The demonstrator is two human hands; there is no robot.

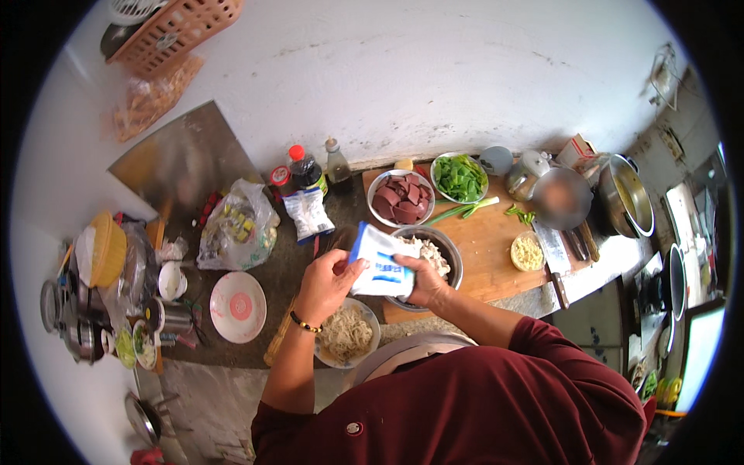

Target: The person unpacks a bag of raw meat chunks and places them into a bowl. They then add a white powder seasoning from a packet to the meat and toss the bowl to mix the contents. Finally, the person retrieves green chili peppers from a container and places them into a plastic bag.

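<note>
A white and blue plastic packet [381, 268] bearing writing is held between both hands. My left hand [328, 282], with a beaded bracelet at the wrist, grips its left end. My right hand [427, 280] holds its right side. Beneath the packet and my right hand, partly hidden, stands a metal bowl [457, 258] with pale chopped pieces [435, 256] in it. A bowl of pale shredded food [347, 337] lies below my left hand. Behind the metal bowl, dark red slabs [404, 199] fill a white bowl, beside a bowl of cut green leaves [460, 177].
A wooden cutting board [482, 232] carries a cleaver [555, 256], spring onions [465, 210] and a small bowl of minced pale food [527, 251]. Another packet [308, 214] stands near bottles [306, 170]. An empty pink-patterned plate [238, 307] and a plastic bag [238, 226] lie left; a steel pot [625, 195] stands right.
</note>
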